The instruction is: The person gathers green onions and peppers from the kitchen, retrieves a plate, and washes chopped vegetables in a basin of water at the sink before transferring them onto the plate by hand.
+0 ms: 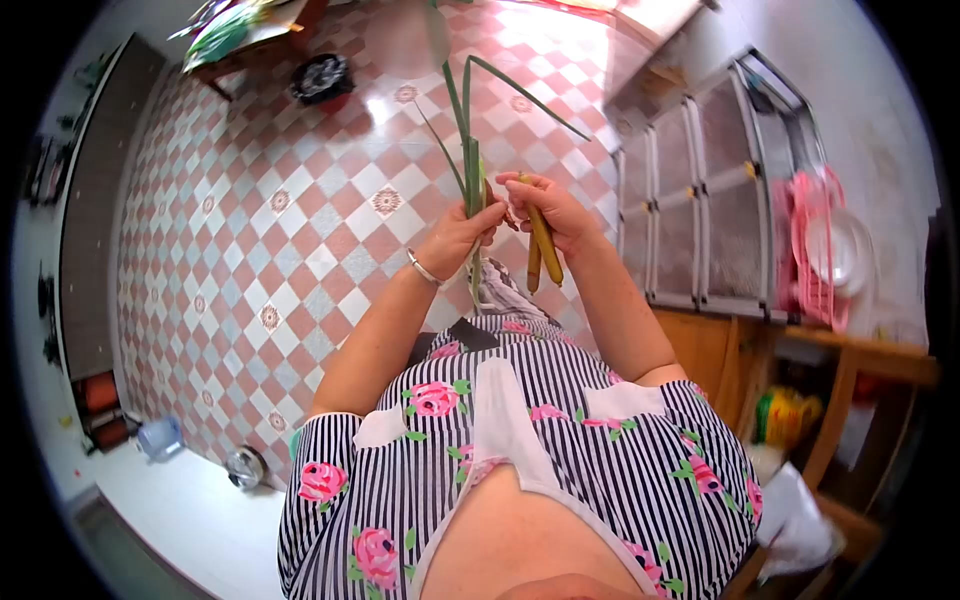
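Observation:
My left hand (468,228), with a bracelet at the wrist, is closed around a green onion (469,165). Its long green leaves point away from me, one of them bent over to the right, and the pale root end hangs toward my shirt. Close beside it, my right hand (562,212) has its fingers curled on two slender yellow-brown sticks (543,245), whose ends point back at me; their exact kind is unclear. Something small and reddish-brown (511,216) shows between the two hands, too small to name.
Pink and white checkered tiles (330,220) cover the floor. At the far left stand a table (262,30) with greens on it and a black-lined bin (322,78). A glass-fronted cabinet (690,200) and a pink rack (812,250) are on my right. A metal pot (246,467) sits lower left.

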Tool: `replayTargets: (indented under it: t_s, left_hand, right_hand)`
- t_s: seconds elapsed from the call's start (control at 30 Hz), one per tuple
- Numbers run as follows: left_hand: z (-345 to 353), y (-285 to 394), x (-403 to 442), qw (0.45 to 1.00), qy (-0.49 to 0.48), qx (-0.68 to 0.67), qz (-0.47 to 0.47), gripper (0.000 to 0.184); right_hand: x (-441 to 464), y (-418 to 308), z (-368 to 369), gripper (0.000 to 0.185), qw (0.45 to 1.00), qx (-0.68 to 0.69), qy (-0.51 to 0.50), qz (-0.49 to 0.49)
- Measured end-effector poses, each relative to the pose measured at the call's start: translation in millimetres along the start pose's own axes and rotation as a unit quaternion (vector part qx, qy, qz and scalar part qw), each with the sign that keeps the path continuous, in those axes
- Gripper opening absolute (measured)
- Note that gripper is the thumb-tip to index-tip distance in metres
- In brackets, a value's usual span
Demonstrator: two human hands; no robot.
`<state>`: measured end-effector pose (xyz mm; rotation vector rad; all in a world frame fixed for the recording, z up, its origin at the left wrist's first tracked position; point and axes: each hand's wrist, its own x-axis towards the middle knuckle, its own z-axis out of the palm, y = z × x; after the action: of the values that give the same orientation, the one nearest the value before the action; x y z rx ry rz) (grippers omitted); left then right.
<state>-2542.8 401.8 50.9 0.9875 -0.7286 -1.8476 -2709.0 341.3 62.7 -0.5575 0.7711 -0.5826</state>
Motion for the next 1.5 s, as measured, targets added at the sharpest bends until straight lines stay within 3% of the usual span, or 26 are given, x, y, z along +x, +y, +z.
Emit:
replayTargets:
  t_s: [0.07, 0.23, 0.37, 0.5, 0.6, 0.63, 0.83, 0.87, 1.0, 1.07, 1.1, 1.23, 1.3, 1.33, 1.37, 1.4, 1.5]
  left_hand:
    - [-36, 30, 17, 0.999, 0.032, 0.015, 0.022, 0.021]
    - [-125, 119, 72, 0.994, 0.098, -0.004, 0.044, 0.03]
    - [-205, 164, 92, 0.983, 0.171, -0.018, 0.065, 0.019]
    - [-286, 225, 100, 0.95, 0.283, -0.071, 0.111, 0.015]
    - [-353, 259, 89, 0.927, 0.318, -0.114, 0.164, 0.02]
    - [-379, 298, 118, 0.929, 0.322, -0.111, 0.142, 0.021]
    - [-532, 374, 98, 0.899, 0.372, -0.149, 0.175, 0.026]
    - [-525, 368, 166, 0.906, 0.369, -0.145, 0.146, 0.026]
    - [-603, 436, 163, 0.906, 0.357, -0.145, 0.177, 0.025]
    - [-643, 466, 163, 0.906, 0.348, -0.155, 0.185, 0.026]
    - [-600, 423, 240, 0.916, 0.342, -0.156, 0.14, 0.026]
    - [-682, 482, 233, 0.919, 0.327, -0.157, 0.154, 0.023]
    - [-740, 499, 237, 0.923, 0.327, -0.13, 0.157, 0.019]
    - [-701, 449, 299, 0.927, 0.34, -0.103, 0.12, 0.019]
    - [-721, 463, 295, 0.926, 0.348, -0.073, 0.126, 0.019]
    - [-741, 467, 295, 0.932, 0.343, -0.039, 0.112, 0.022]
    - [-783, 526, 316, 0.921, 0.374, -0.033, 0.1, 0.024]
  right_hand:
    - [55, -13, 20, 0.028, 0.997, -0.04, -0.062, 0.014]
    - [190, -59, 81, 0.025, 0.989, -0.102, -0.085, 0.064]
    - [292, -75, 121, 0.023, 0.973, -0.162, -0.128, 0.1]
    - [392, -82, 198, 0.024, 0.963, -0.188, -0.156, 0.115]
    - [460, -72, 262, 0.022, 0.945, -0.233, -0.197, 0.12]
    - [500, -94, 276, 0.022, 0.95, -0.224, -0.184, 0.119]
    - [626, -58, 410, 0.02, 0.951, -0.229, -0.191, 0.086]
    - [657, -84, 353, 0.02, 0.959, -0.213, -0.159, 0.095]
    - [722, -89, 432, 0.018, 0.96, -0.224, -0.164, 0.04]
    - [755, -89, 467, 0.019, 0.971, -0.167, -0.155, 0.067]
    - [754, -111, 367, 0.019, 0.983, -0.104, -0.118, 0.095]
    - [825, -104, 441, 0.021, 0.986, -0.078, -0.13, 0.065]
    - [874, -103, 476, 0.023, 0.977, -0.089, -0.181, 0.061]
    - [870, -119, 386, 0.023, 0.978, -0.063, -0.185, 0.068]
    - [886, -122, 406, 0.024, 0.973, -0.063, -0.215, 0.054]
    - [906, -122, 411, 0.024, 0.96, -0.008, -0.257, 0.115]
    - [985, -118, 440, 0.021, 0.966, -0.054, -0.237, 0.089]
